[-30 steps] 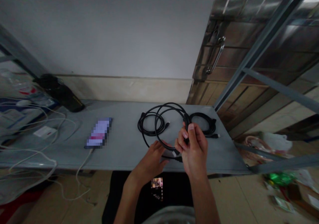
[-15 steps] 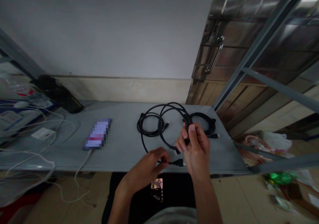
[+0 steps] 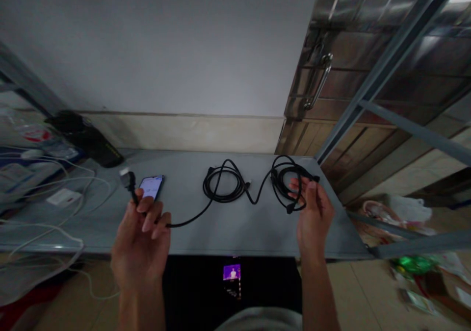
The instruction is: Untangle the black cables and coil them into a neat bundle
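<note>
My left hand (image 3: 143,233) is raised at the left, its fingers closed around one end of a black HDMI cable (image 3: 195,219). The cable's plug (image 3: 128,179) sticks up past the fingertips. From there the cable runs rightward across a coiled black cable (image 3: 222,200) lying on the table, then on to my right hand (image 3: 315,206). The right fingers pinch remaining loops of the same cable, with another plug (image 3: 290,208) hanging beside them. Beneath these loops lies another coiled black cable, partly hidden, so the strands are hard to tell apart there.
Behind my left hand lies a lit phone (image 3: 150,187) on the grey table (image 3: 184,174). A black bottle (image 3: 90,140) and white cords (image 3: 79,179) occupy the left side. A metal frame post (image 3: 362,93) rises at the right. Another lit screen (image 3: 231,273) shows at my lap.
My left hand has moved left and up with the plug end, drawing the cable out across the table. The right hand has shifted right and over the right coil, with fewer loops raised.
</note>
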`<state>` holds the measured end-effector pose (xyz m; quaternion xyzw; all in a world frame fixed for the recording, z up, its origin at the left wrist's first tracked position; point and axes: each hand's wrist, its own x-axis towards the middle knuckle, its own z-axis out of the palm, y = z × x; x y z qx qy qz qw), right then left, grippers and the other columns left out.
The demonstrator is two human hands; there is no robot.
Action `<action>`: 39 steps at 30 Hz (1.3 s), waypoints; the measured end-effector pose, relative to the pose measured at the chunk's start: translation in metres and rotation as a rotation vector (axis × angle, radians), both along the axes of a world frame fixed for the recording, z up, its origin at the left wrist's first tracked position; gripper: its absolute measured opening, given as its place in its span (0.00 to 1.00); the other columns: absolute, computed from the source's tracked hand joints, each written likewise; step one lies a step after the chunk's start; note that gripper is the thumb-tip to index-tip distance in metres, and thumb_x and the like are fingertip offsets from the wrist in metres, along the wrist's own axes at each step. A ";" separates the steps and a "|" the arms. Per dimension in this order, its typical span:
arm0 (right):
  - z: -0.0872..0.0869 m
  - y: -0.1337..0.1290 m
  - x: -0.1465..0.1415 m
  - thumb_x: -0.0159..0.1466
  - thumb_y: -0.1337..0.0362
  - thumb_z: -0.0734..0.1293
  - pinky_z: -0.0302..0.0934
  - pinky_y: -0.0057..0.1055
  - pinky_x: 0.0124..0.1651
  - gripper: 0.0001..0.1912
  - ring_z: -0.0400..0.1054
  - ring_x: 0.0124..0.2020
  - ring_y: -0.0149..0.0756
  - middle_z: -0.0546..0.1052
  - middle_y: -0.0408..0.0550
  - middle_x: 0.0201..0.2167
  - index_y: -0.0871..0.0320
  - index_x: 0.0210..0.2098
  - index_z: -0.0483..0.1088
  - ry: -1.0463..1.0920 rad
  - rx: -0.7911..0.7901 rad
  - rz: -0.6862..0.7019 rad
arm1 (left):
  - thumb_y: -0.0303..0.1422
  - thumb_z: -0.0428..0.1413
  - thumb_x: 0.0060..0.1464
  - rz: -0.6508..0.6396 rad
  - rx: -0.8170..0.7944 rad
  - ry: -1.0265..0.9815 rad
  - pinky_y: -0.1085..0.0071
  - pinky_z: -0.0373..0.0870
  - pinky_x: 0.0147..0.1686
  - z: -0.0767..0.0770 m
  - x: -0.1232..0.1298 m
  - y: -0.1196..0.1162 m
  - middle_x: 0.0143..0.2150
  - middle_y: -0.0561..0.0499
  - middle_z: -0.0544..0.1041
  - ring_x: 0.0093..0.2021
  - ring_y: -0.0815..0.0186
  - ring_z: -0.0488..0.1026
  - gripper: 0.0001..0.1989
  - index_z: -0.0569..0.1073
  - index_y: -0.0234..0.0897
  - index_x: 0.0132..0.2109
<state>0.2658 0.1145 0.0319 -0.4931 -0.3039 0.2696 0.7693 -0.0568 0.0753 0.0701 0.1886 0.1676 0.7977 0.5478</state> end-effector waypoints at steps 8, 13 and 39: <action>0.006 -0.003 0.032 0.66 0.39 0.79 0.57 0.26 0.26 0.26 0.63 0.27 0.28 0.74 0.40 0.32 0.56 0.40 0.78 0.092 0.084 -0.304 | 0.25 0.47 0.82 0.140 -0.101 -0.102 0.81 0.72 0.24 -0.004 -0.022 0.002 0.35 0.58 0.78 0.26 0.75 0.71 0.12 0.74 0.39 0.59; 0.013 -0.008 0.021 0.69 0.38 0.78 0.47 0.23 0.21 0.26 0.51 0.20 0.23 0.63 0.31 0.24 0.54 0.40 0.72 0.067 0.061 -0.056 | 0.25 0.53 0.78 0.121 -0.113 -0.039 0.80 0.69 0.21 -0.007 -0.014 0.007 0.33 0.58 0.74 0.25 0.75 0.68 0.09 0.76 0.34 0.58; 0.014 -0.010 0.032 0.76 0.41 0.73 0.73 0.32 0.43 0.23 0.79 0.40 0.35 0.83 0.48 0.43 0.56 0.43 0.79 0.001 0.148 -0.280 | 0.26 0.51 0.78 0.381 -0.240 0.198 0.83 0.63 0.21 -0.007 -0.027 0.002 0.31 0.57 0.70 0.23 0.75 0.58 0.14 0.81 0.39 0.48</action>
